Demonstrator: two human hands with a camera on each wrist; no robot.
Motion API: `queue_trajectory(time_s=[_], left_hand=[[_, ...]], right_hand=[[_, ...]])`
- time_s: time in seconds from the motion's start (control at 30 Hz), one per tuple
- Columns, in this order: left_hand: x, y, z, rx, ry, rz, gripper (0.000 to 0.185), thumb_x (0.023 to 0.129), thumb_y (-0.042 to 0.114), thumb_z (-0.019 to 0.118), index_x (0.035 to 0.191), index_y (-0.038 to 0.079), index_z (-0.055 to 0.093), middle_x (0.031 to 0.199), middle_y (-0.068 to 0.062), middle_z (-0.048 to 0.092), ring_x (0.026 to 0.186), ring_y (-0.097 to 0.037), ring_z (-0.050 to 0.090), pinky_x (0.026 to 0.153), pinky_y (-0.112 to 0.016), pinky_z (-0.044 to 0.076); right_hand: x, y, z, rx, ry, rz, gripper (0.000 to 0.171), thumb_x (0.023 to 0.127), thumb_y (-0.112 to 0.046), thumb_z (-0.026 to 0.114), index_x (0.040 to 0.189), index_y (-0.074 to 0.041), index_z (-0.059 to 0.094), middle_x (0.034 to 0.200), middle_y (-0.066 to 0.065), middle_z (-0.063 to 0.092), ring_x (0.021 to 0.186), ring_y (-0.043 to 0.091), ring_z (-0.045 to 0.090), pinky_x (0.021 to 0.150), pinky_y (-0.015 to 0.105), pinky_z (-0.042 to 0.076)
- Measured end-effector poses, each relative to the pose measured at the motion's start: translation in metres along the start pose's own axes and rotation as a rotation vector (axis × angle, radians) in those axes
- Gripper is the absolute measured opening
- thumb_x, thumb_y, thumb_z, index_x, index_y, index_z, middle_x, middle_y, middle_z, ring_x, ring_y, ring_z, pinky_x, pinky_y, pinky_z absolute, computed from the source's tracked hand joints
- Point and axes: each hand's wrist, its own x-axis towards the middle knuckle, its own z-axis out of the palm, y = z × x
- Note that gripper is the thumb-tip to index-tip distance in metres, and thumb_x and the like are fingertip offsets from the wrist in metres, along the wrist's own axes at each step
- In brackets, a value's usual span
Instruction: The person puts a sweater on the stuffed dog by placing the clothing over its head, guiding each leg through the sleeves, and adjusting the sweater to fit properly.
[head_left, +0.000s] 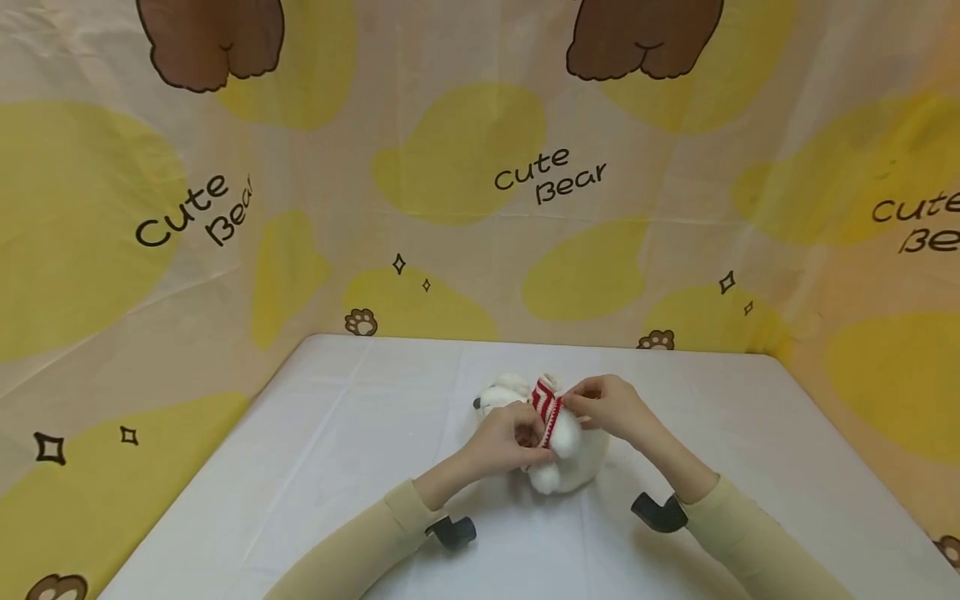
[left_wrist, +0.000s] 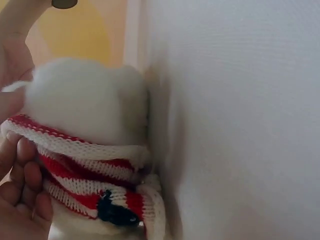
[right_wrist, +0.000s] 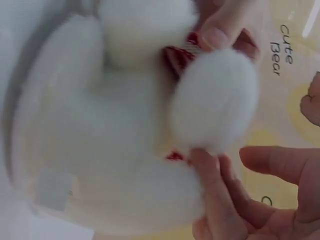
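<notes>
**Plush toy with knitted garment, held in two hands on a white tabletop**

Nearest item: two beige sleeves (head_left: 375,533), entering from the near edge, each with a black wrist-mounted camera fitting (head_left: 452,532) just behind the hand.

Left hand (head_left: 510,440): fingers curled, its grip pinching the red-and-white knitted garment (head_left: 546,410) at the near-left side of the toy. The left wrist view shows fingertips (left_wrist: 25,175) tucked against the striped knit edge (left_wrist: 80,165), with white fluff bulging above it.

Right hand (head_left: 609,406): fingers bent, its grip pinching the same garment at the far-right side. In the right wrist view a thumb tip (right_wrist: 216,36) presses beside a strip of red knit, and fingers (right_wrist: 210,175) lie against the toy's underside next to a rounded limb (right_wrist: 215,100).

White plush toy (head_left: 570,454): lies on the tabletop (head_left: 300,467) at its centre, between the two hands, touching the surface. Head toward the far left, with a dark spot (head_left: 477,403) at its left edge. A pale sewn tag (right_wrist: 52,189) is visible on the body in the right wrist view.

Surroundings: a cream and yellow printed cloth (head_left: 450,167) hangs behind and to both sides of the tabletop, bearing brown bear figures, paw prints and the words "Cute Bear".
</notes>
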Motion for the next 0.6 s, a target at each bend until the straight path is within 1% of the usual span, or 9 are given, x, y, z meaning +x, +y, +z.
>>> queue_trajectory(time_s=[0.07,0.17,0.27,0.33,0.4,0.5,0.6], left_hand=[[-0.001,0.002,0.000,-0.043,0.006,-0.046,0.025,0.073,0.025,0.081,0.073,0.016,0.059,0.066,0.005,0.050,0.064,-0.004,0.045,0.057,-0.016,0.037],[-0.001,0.007,0.001,-0.073,0.015,-0.114,0.027,0.073,0.030,0.081,0.075,0.016,0.058,0.065,0.008,0.051,0.060,-0.002,0.045,0.054,-0.016,0.038],[0.000,0.013,0.002,-0.051,0.045,-0.155,0.028,0.072,0.032,0.081,0.078,0.016,0.059,0.067,0.009,0.054,0.059,-0.001,0.046,0.054,-0.017,0.040],[0.001,0.015,0.004,-0.034,0.065,-0.160,0.028,0.072,0.030,0.082,0.079,0.015,0.060,0.069,0.008,0.056,0.060,-0.001,0.047,0.055,-0.017,0.041],[0.002,0.017,0.005,-0.017,0.082,-0.159,0.026,0.072,0.025,0.082,0.080,0.014,0.060,0.070,0.007,0.057,0.061,-0.001,0.047,0.056,-0.016,0.041],[0.003,0.020,0.006,-0.003,0.097,-0.133,0.021,0.074,0.018,0.080,0.079,0.012,0.061,0.072,0.003,0.059,0.064,-0.003,0.049,0.058,-0.016,0.042],[0.002,0.022,0.006,-0.016,0.110,-0.108,0.016,0.076,0.013,0.076,0.077,0.010,0.061,0.074,0.000,0.060,0.068,-0.008,0.052,0.061,-0.017,0.044]], right_hand=[[-0.003,-0.001,-0.004,0.021,-0.030,0.002,0.025,0.089,-0.016,0.063,0.102,0.005,0.067,0.098,0.016,0.069,0.086,0.021,0.067,0.068,0.034,0.057],[-0.010,0.000,-0.010,0.024,-0.064,0.030,0.026,0.087,-0.016,0.066,0.105,0.003,0.067,0.097,0.014,0.070,0.084,0.020,0.068,0.068,0.036,0.057],[-0.016,0.002,-0.012,0.023,-0.089,0.058,0.026,0.084,-0.013,0.070,0.104,0.002,0.066,0.092,0.011,0.071,0.078,0.021,0.070,0.066,0.037,0.057],[-0.018,0.004,-0.011,0.011,-0.096,0.056,0.028,0.080,-0.011,0.073,0.104,0.000,0.066,0.092,0.010,0.071,0.075,0.021,0.071,0.065,0.036,0.057],[-0.019,0.005,-0.008,-0.025,-0.085,0.032,0.032,0.075,-0.010,0.077,0.103,-0.003,0.066,0.093,0.009,0.071,0.071,0.020,0.070,0.063,0.035,0.057],[-0.017,0.009,-0.002,-0.151,-0.025,-0.045,0.040,0.065,-0.013,0.084,0.101,-0.008,0.067,0.095,0.006,0.071,0.077,0.016,0.066,0.065,0.030,0.054],[-0.015,0.014,0.003,-0.249,0.026,-0.112,0.047,0.062,-0.016,0.087,0.103,-0.008,0.066,0.097,0.006,0.071,0.080,0.014,0.063,0.065,0.029,0.050]])
